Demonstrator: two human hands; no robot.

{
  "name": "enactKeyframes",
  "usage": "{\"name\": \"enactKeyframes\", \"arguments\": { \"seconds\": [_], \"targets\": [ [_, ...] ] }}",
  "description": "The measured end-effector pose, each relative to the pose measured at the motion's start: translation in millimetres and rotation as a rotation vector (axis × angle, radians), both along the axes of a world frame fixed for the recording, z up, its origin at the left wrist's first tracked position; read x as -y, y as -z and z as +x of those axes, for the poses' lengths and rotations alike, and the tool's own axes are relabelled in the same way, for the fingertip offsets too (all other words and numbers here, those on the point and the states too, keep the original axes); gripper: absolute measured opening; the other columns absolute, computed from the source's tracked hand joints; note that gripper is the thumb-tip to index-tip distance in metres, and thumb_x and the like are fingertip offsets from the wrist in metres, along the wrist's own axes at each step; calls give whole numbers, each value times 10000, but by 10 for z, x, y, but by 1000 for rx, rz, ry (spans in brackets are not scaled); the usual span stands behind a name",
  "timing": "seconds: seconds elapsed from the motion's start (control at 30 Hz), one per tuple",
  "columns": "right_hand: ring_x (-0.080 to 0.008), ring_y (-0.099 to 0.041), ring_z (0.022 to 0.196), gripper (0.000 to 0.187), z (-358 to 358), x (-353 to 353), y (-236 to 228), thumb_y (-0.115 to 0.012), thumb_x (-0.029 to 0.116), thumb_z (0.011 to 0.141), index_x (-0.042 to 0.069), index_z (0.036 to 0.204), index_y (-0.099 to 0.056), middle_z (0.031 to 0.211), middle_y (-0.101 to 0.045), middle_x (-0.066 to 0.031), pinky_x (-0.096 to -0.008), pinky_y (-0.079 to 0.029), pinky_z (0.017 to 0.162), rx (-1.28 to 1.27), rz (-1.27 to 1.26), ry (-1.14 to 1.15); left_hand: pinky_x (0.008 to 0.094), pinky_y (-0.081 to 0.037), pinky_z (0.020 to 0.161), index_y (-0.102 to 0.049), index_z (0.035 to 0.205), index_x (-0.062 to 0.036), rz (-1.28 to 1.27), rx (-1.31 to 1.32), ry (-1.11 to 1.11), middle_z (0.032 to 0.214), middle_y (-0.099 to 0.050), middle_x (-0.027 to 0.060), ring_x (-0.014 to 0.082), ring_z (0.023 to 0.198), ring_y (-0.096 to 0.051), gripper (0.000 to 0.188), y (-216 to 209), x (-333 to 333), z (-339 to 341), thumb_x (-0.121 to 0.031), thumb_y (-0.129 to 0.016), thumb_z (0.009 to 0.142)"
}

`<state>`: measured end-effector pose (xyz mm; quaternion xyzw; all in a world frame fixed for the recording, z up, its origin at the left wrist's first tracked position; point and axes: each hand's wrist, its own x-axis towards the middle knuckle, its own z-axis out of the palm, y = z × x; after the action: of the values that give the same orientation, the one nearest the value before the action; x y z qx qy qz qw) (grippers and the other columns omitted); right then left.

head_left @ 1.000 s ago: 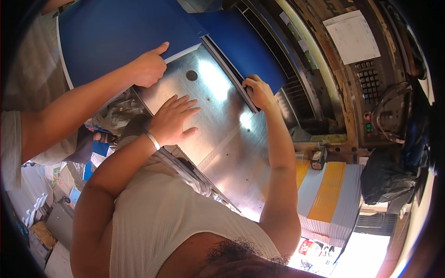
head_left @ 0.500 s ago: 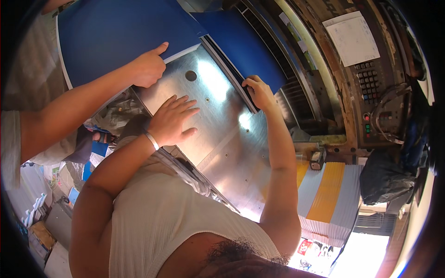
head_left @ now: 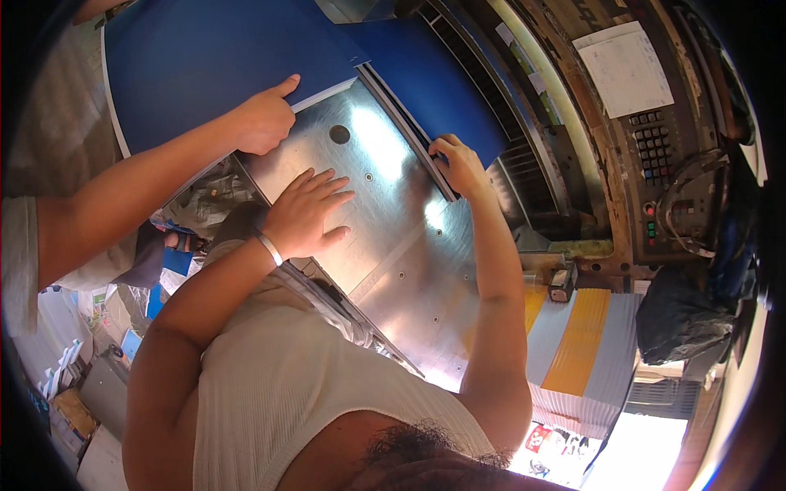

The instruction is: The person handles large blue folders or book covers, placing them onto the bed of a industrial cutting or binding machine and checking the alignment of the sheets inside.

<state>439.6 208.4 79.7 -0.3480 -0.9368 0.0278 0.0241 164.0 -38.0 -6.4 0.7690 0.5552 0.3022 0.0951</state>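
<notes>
My left hand (head_left: 311,213) lies palm down on a shiny metal table (head_left: 393,237), its fingers spread and nothing in it. A pale band circles that wrist. To the right, my right hand (head_left: 460,168) has its fingers curled over the near end of a long, grooved metal bar (head_left: 401,123). This bar runs diagonally away across the table, along the edge of a blue sheet (head_left: 434,78). Left of the bar is a large blue sheet or stack with white edges (head_left: 221,57). Another person's hand (head_left: 266,121) rests at its near edge, thumb stretched out.
At the right stands a worn machine panel with a keypad (head_left: 652,147) and coloured buttons. A paper sheet (head_left: 626,69) is fixed above it. A black plastic bag (head_left: 684,319) hangs lower right, beside striped yellow and white sheeting (head_left: 577,344). The co-worker's arm (head_left: 139,184) reaches in from the left.
</notes>
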Motion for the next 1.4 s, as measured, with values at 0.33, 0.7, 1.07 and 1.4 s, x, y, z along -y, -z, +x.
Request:
{"name": "enactKeyframes", "arguments": {
  "seconds": [0.33, 0.7, 1.07, 1.4],
  "targets": [
    [-358, -684, 1006, 400, -302, 10, 154, -631, 81, 900, 96, 1277, -499, 1122, -634, -134, -481, -585, 799, 131, 416, 345, 463, -234, 1272, -594, 1430, -108, -67, -1, 16, 1559, -504, 89, 271, 1505, -369, 619, -16, -1, -17, -466, -676, 932],
    [-392, -726, 872, 138, -243, -160, -114, -628, 229, 992, 133, 1069, -565, 960, -698, -119, -521, -582, 746, 194, 413, 318, 492, -277, 1254, -619, 1398, -126, 0, 40, 0, 1539, -533, 74, 290, 1477, -415, 593, 24, 26, -22, -426, -722, 898],
    [-439, -715, 970, 346, -577, 304, -2399, -696, 261, 960, 169, 1287, -627, 1010, -754, -188, -565, -565, 817, 200, 656, 400, 486, -258, 1264, -641, 1380, -114, 38, 16, 7, 1525, -541, 95, 289, 1482, -408, 589, 130, 12, -17, -486, -674, 925],
    [-155, -712, 934, 371, -717, 710, -4193, -758, 57, 906, -74, 1242, -670, 1073, -746, -112, -278, -567, 855, -442, -121, 123, 491, -237, 1268, -626, 1407, -105, -7, 16, 26, 1554, -515, 105, 294, 1498, -385, 617, 35, 30, -66, -506, -650, 939]
  ]
}}
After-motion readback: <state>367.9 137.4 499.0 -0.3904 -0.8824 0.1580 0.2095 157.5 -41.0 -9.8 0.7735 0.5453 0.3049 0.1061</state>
